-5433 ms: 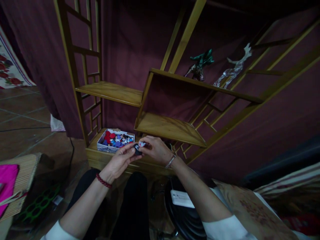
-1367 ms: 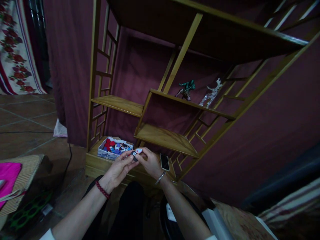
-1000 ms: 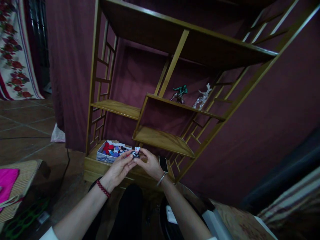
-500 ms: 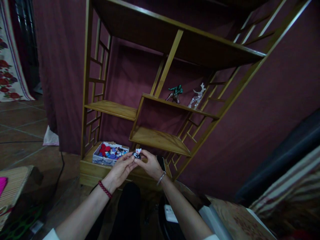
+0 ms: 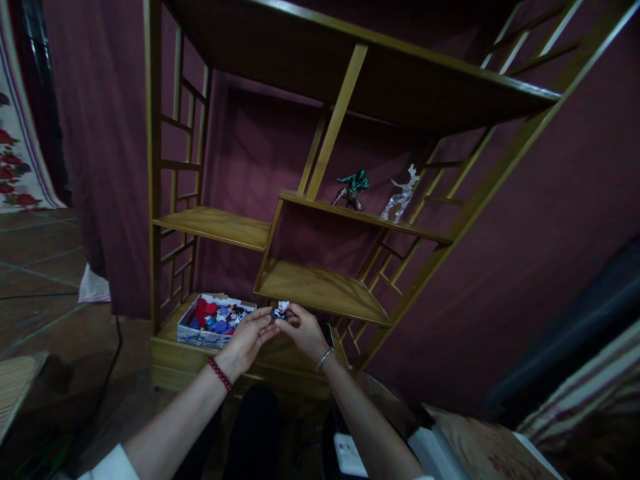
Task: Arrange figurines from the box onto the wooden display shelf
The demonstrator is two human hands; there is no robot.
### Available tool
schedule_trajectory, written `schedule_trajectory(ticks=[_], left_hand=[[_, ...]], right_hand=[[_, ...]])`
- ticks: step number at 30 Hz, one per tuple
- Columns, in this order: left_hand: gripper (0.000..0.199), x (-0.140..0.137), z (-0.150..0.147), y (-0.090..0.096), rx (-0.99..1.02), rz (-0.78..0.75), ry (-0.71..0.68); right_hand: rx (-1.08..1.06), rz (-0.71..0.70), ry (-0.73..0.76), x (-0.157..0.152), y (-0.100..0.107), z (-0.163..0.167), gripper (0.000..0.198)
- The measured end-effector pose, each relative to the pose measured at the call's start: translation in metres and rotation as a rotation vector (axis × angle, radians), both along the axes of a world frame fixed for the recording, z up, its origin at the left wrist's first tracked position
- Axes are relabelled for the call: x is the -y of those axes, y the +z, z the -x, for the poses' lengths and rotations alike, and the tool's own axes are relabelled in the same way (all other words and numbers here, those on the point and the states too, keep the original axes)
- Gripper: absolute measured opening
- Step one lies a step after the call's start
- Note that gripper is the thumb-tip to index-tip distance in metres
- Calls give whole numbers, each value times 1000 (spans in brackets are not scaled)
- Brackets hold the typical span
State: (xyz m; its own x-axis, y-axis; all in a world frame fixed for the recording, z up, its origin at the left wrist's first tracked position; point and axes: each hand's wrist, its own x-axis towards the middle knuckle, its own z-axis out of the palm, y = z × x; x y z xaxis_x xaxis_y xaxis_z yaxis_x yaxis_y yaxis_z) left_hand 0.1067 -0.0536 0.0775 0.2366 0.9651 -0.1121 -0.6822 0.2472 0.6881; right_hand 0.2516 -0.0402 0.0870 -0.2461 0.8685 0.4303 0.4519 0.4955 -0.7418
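Note:
Between my two hands is a small figurine [image 5: 282,308], white on top with a dark round base. My left hand [image 5: 250,335] pinches it from the left, fingertips at the base. From the right, my right hand [image 5: 303,332] grips it with thumb and fingers. Just left of my hands, an open box [image 5: 203,339] sits on the bottom of the shelf unit, holding several small red, blue, white and black pieces. The figurine's finer details are too small to make out.
A wooden shelf unit [image 5: 215,223] with stepped boards stands ahead. On its upper right board are a green and brown figure [image 5: 354,190] and a clear deer figurine [image 5: 401,194]. A white power strip [image 5: 349,455] lies low by my right forearm.
My view has shifted slightly closer to the shelf. Both hands still hold the figurine, which sits a little lower and farther right in view.

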Motion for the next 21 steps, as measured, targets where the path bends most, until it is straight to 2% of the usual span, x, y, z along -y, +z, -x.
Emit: schedule_trajectory(ticks=[9,14,17,21], left_hand=[[25,-35,-28,19,-177,-75,74],[31,-63,-43,16,-353,-208,105],[31,-79,-45,15,-599,-357,154],[39,-94,-42,20,-1061,-532,217]], right_hand=[[-38,40,-58,-48,5,-22,32],[-102,38,-79,-73,3,-28,35],[-118,35,-111,-87,3,-31,40],[-123,7,-168,-104,2,-36,43]])
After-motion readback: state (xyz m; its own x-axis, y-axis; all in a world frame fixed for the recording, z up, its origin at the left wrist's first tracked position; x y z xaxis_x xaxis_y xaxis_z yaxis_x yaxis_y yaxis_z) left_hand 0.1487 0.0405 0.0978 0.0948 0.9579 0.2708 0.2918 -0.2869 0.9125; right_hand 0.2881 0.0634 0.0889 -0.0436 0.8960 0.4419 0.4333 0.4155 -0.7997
